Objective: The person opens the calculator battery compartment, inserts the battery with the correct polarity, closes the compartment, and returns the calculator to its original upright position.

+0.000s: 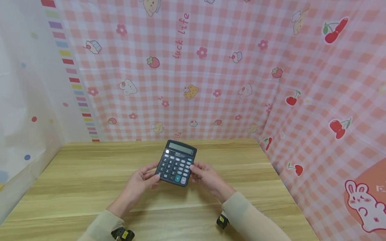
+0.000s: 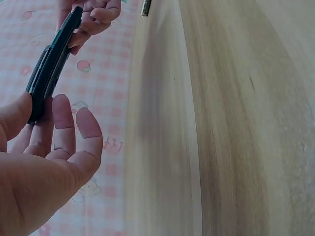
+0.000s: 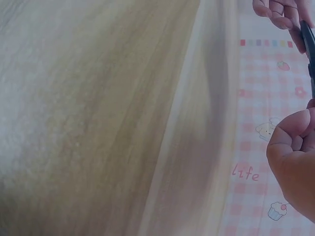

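A black desktop calculator (image 1: pixel 176 163) is held up over the table, tilted, with its keys and grey display facing the head camera. A digit shows at the display's right end. My left hand (image 1: pixel 142 183) pinches its lower left corner, thumb on the front and fingers behind. At the right edge my right hand (image 1: pixel 208 176) grips it the same way, thumb on top. The left wrist view shows the calculator (image 2: pixel 51 64) edge-on, clear of the tabletop. In the right wrist view only a sliver of the calculator (image 3: pixel 309 49) appears, above the right hand (image 3: pixel 295 152).
The wooden table (image 1: pixel 90 187) meets a pink checked cloth (image 1: pixel 181 93) at the back and right. A small dark cylindrical thing (image 2: pixel 145 7) lies on the table at the top of the left wrist view; its kind is unclear. Black wrist cameras (image 1: pixel 123 233) hang under both sleeves.
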`<action>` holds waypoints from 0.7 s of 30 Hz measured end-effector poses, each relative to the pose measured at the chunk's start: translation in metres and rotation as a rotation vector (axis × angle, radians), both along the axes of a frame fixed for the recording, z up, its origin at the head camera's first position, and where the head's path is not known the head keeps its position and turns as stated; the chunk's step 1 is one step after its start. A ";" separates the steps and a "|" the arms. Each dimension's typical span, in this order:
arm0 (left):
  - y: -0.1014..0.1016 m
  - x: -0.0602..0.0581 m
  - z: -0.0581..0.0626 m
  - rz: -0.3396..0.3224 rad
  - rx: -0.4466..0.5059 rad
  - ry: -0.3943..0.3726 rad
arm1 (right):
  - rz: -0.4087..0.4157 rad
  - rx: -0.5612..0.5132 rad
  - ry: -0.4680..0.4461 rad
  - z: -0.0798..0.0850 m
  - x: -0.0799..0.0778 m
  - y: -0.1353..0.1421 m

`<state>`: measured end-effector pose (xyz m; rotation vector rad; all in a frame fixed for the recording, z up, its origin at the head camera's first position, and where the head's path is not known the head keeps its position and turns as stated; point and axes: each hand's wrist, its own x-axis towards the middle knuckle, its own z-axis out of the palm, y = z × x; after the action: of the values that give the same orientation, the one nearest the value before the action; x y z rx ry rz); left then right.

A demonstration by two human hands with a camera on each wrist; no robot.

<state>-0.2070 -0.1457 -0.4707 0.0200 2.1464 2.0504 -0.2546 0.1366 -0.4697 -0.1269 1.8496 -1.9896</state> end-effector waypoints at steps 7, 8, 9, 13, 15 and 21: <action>-0.003 -0.001 -0.003 0.012 -0.007 -0.008 | 0.009 0.012 0.002 -0.005 0.000 -0.001; -0.003 -0.001 -0.003 0.011 -0.012 -0.009 | 0.012 0.011 0.009 -0.005 0.000 -0.002; -0.004 0.000 -0.004 0.012 -0.015 -0.011 | 0.014 0.009 0.012 -0.006 0.000 -0.002; -0.006 0.000 -0.006 0.010 -0.019 -0.010 | 0.020 -0.011 0.022 -0.007 -0.001 -0.003; -0.007 0.000 -0.007 0.009 -0.020 -0.005 | 0.019 -0.019 0.022 -0.006 -0.001 -0.002; -0.009 0.000 -0.007 0.007 -0.023 -0.001 | -0.011 -0.012 0.020 -0.006 -0.003 -0.002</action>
<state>-0.2067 -0.1549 -0.4780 0.0088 2.1721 2.0288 -0.2573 0.1348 -0.4752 -0.1404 1.8547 -2.0144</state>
